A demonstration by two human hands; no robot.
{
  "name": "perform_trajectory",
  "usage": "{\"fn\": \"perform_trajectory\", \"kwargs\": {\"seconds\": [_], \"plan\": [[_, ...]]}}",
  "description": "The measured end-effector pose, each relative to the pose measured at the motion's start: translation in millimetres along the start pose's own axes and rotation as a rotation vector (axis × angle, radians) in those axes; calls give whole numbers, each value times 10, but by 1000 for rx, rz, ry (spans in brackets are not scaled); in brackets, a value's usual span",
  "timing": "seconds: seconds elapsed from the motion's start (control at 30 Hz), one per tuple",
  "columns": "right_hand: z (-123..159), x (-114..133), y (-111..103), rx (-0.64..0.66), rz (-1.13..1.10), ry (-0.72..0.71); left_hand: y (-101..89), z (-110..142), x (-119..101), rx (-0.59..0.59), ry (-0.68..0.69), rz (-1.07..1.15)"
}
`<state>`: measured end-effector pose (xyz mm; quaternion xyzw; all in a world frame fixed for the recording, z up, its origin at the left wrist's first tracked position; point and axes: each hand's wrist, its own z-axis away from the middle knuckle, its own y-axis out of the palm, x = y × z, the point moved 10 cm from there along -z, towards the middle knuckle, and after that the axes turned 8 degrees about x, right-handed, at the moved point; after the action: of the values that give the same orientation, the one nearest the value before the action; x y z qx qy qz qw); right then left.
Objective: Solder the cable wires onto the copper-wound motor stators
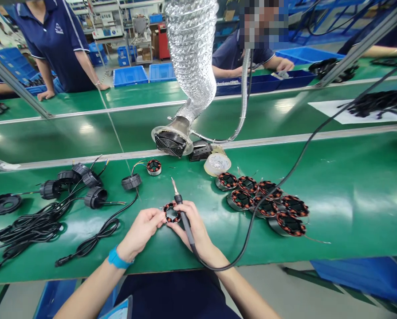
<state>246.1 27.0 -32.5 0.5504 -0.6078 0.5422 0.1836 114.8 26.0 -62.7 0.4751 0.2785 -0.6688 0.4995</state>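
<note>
A small wound motor stator (167,216), with a black core and copper coils, is pinched at its left side by the fingers of my left hand (140,232). My right hand (198,228) grips a soldering iron (186,227) whose tip points up and away over the bench. Fingers of that hand also touch the stator's right side. Beyond my hands, another stator (154,167) stands with thin wires running to a black round cap (131,181) on a cable. A blue band circles my left wrist.
Several stators (241,200) sit in a cluster at right. Black caps (95,197) and coiled cables (32,232) lie at left. A fume duct with a fan (170,144) hangs overhead, near a round whitish container (217,164). The iron's cord (251,230) arcs across the right. Co-workers (56,44) are opposite.
</note>
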Motion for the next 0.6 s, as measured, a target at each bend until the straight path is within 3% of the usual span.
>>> {"fn": "perform_trajectory", "kwargs": {"seconds": [0.13, 0.23, 0.33, 0.47, 0.6], "plan": [[13, -18, 19, -11, -9, -8, -47, 43, -64, -76, -7, -115], [2, -5, 8, -26, -31, -12, -329, 278, -391, -239, 80, -477], [-10, 28, -24, -51, -49, -19, -596, 547, -785, -346, 154, -973], [-20, 41, -43, -58, -48, -4, -869, 568, -855, -300, 41, -1589], [-34, 54, -50, -67, -41, -9, -1002, 458, -683, -166, -52, -1866]]}}
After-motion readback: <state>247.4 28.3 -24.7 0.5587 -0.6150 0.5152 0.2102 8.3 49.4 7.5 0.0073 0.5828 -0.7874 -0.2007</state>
